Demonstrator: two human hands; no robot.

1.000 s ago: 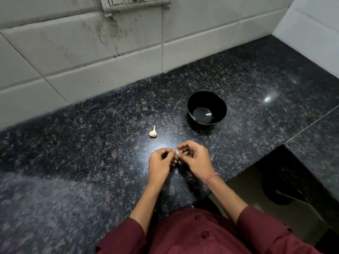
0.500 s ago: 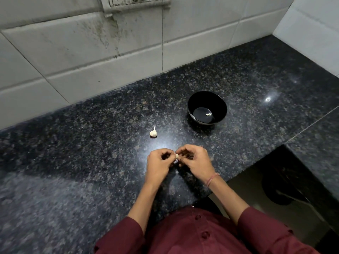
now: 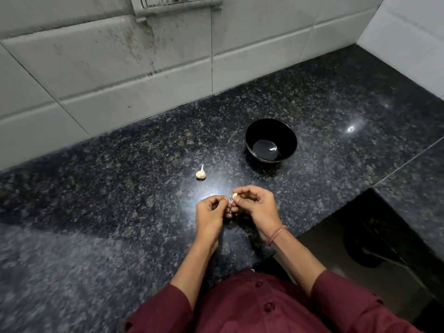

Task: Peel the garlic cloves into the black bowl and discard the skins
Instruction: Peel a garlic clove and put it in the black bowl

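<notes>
Counter (image 3: 120,188): black bowl (image 3: 289,138), one clove (image 3: 272,149)

I am in a kitchen: a dark speckled granite countertop (image 3: 120,188) fills the middle and bottom of the frame and meets a wall of large white tiles (image 3: 96,68) across the top. A socket plate (image 3: 175,3) sits at top centre, and a black bowl (image 3: 254,138) and a garlic bulb (image 3: 200,174) rest mid-frame.
</notes>
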